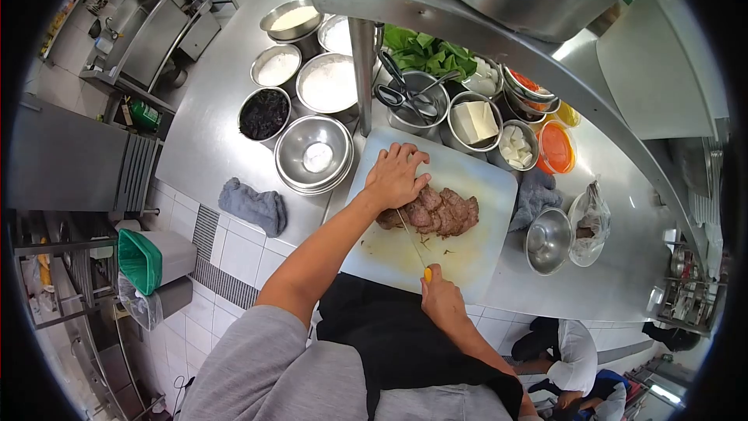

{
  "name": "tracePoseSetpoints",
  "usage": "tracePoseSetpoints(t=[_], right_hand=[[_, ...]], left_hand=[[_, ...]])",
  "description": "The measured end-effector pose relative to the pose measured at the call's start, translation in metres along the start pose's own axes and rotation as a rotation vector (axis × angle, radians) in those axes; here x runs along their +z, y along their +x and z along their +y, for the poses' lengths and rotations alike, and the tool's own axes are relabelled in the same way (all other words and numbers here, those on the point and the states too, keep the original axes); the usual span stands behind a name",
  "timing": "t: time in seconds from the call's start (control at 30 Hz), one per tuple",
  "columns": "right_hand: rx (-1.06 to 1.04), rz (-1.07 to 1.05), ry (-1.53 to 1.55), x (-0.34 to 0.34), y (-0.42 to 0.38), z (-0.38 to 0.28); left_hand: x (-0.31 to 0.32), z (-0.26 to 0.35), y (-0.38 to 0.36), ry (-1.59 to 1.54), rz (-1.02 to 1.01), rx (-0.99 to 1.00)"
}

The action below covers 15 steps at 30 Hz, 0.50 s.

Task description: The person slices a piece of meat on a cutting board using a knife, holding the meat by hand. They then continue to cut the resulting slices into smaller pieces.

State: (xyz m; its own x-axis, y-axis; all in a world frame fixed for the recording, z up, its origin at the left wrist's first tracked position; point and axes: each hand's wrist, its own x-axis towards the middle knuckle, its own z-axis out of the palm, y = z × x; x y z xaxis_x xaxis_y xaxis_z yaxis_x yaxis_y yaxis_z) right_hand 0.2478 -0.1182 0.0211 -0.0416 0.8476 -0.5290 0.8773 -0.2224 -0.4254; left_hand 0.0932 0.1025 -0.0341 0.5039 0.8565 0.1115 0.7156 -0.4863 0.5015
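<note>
A white cutting board (475, 265) lies on the steel counter. On it is brown cooked meat (456, 214), with several overlapping slices toward the right. My right hand (442, 296) is closed round the yellow handle of a knife (413, 238), whose blade reaches the left part of the meat. My left hand (396, 177) rests at the upper left end of the meat, palm down with the fingers spread over the meat's end and the board. The part of the meat under this hand is hidden. Small dark scraps lie below the slices.
Steel bowls (314, 154) and tubs of white powder stand at left. Behind the board are tofu (475, 122), leafy greens (428, 51) and a utensil pot. Gray cloths (254, 206) flank the board. A shelf post (364, 70) rises nearby. Other people (576, 355) are at lower right.
</note>
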Motion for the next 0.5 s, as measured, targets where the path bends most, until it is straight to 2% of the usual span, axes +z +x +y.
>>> tracePoseSetpoints(t=[0.17,0.3,0.37,0.4,0.47,0.5], right_hand=[[0.022,0.047,-0.039,0.032,0.01,0.01],[0.005,0.049,0.014,0.021,0.012,0.01],[-0.057,0.047,0.126,0.012,0.012,0.025],[-0.111,0.03,0.225,0.003,0.016,0.034],[-0.116,0.041,0.329,0.001,0.004,0.049],[-0.076,0.061,0.382,-0.001,-0.011,0.054]], left_hand=[[0.005,-0.006,0.0,0.031,0.003,0.011],[0.008,-0.004,0.0,0.044,-0.031,-0.007],[0.005,-0.003,0.002,-0.173,0.154,0.066],[-0.008,0.004,0.001,-0.156,0.164,0.09],[-0.021,0.018,-0.026,-0.302,0.353,0.145],[-0.019,0.016,-0.052,-0.334,0.409,0.081]])
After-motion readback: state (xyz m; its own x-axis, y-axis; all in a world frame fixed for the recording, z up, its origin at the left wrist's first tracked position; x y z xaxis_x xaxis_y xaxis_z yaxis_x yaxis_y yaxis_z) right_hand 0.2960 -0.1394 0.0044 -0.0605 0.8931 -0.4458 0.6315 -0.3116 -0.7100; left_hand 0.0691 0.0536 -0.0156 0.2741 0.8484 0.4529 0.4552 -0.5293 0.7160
